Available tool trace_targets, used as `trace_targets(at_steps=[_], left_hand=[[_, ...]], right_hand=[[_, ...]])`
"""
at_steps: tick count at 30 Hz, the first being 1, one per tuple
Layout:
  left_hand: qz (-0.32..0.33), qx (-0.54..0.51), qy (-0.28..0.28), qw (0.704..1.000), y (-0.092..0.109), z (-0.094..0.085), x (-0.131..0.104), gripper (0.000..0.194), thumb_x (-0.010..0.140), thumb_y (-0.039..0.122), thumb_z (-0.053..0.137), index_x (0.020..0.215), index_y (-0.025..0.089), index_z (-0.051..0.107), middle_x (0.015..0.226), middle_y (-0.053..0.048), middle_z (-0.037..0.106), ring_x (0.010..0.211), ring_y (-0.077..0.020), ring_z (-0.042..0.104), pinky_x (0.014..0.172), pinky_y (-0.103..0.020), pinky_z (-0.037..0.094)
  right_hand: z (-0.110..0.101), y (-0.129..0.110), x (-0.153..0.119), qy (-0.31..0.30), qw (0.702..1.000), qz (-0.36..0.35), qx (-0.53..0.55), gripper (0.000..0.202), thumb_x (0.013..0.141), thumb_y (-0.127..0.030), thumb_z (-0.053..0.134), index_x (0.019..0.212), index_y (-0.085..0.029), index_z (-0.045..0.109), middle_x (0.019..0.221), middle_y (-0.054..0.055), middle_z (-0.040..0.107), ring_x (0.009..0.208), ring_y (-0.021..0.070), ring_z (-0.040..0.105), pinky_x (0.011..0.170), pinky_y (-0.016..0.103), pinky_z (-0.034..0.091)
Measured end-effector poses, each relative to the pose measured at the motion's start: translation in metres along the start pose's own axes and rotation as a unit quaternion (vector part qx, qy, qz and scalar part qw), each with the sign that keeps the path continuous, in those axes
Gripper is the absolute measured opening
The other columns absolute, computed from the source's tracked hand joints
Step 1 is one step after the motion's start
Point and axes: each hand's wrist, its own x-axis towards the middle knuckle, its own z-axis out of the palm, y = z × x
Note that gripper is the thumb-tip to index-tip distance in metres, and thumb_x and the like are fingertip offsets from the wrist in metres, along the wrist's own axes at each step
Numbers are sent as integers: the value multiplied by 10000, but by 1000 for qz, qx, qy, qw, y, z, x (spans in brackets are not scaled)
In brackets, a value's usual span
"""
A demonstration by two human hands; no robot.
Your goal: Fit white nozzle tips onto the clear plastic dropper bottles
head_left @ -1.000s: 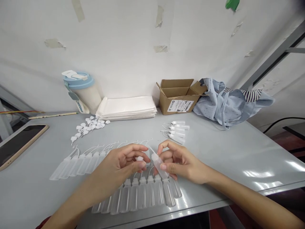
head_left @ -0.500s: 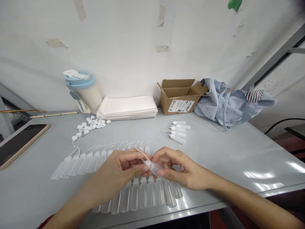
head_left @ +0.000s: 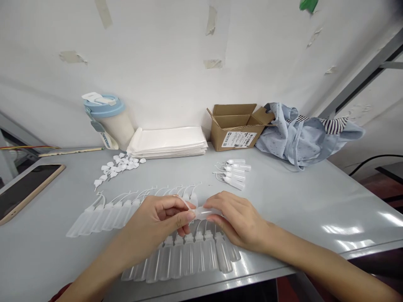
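Between my hands lies a small translucent squeeze bottle (head_left: 205, 212), held nearly level above the table. My left hand (head_left: 170, 216) pinches its white neck end, where a thin strap sticks up; the fingers hide part of the cap. My right hand (head_left: 237, 218) grips the bottle's body from the right. Below, a row of similar bottles (head_left: 182, 260) lies near the table's front edge. Another row of bottles with straps (head_left: 103, 218) lies behind my left forearm. Several loose white caps with thin tips (head_left: 118, 165) are heaped at the back left.
Several capped bottles (head_left: 234, 173) lie right of centre. Along the wall stand a lidded cup (head_left: 110, 121), a stack of white envelopes (head_left: 170, 142), an open cardboard box (head_left: 236, 134) and a blue cloth bag (head_left: 292, 138). A phone (head_left: 25, 191) lies at the left edge.
The bottle has turned from sloping down to the right to nearly level. My right hand has shifted slightly, its fingers now closer together around the body.
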Motion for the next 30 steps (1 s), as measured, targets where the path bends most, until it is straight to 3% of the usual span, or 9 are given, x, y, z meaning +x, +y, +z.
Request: trace_targets(at_steps=[4, 8, 12, 17, 20, 24, 30], left_hand=[[1, -9, 3, 1000, -2, -1, 0, 207, 805, 382, 675, 786, 181, 718, 646, 11, 675, 581, -117, 615, 607, -211, 532], [6, -11, 20, 1000, -2, 2, -1, 185, 798, 367, 685, 844, 190, 712, 638, 19, 644, 596, -123, 605, 611, -227, 532], [111, 46, 18, 993, -4, 6, -1, 110, 808, 306, 672, 800, 199, 696, 781, -7, 642, 689, -131, 599, 621, -223, 517], [182, 98, 29, 978, -5, 8, -2, 79, 838, 252, 632, 852, 228, 706, 814, -13, 648, 751, -135, 595, 672, -221, 503], [130, 63, 46, 988, -3, 8, -2, 93, 803, 305, 678, 844, 223, 693, 854, -12, 653, 743, -138, 607, 640, -218, 491], [-1, 9, 44, 999, -2, 7, -2, 227, 731, 366, 732, 876, 204, 666, 807, -11, 670, 648, -139, 598, 530, -211, 434], [-23, 26, 8, 999, 2, 6, -3, 195, 774, 379, 665, 817, 190, 658, 582, 18, 624, 564, -142, 566, 564, -240, 441]], right_hand=[[3, 1, -1, 29, 997, -47, -46, 146, 943, -210, 527, 1035, -98, 544, 831, 112, 690, 737, 190, 613, 627, 287, 532], [1, 0, -1, 46, 998, -39, -15, 143, 934, -197, 537, 1018, -86, 571, 791, 109, 675, 692, 179, 584, 609, 285, 517], [-4, -4, 0, 25, 993, 59, 98, 197, 936, -240, 529, 976, -75, 628, 704, 75, 660, 597, 146, 572, 548, 256, 485], [-9, -7, 4, -32, 933, 232, 274, 194, 916, -265, 562, 900, -112, 679, 640, 29, 692, 557, 105, 616, 496, 177, 454], [-7, -5, 5, -20, 926, 249, 282, 190, 897, -279, 588, 918, -118, 685, 679, 34, 708, 582, 106, 620, 505, 174, 459], [-5, -4, 2, 24, 955, 198, 221, 188, 881, -269, 619, 955, -107, 678, 737, 42, 700, 590, 101, 588, 551, 190, 482], [-6, -5, -1, 39, 977, 139, 158, 194, 912, -278, 579, 1004, -120, 645, 699, 22, 655, 556, 101, 547, 530, 206, 475]])
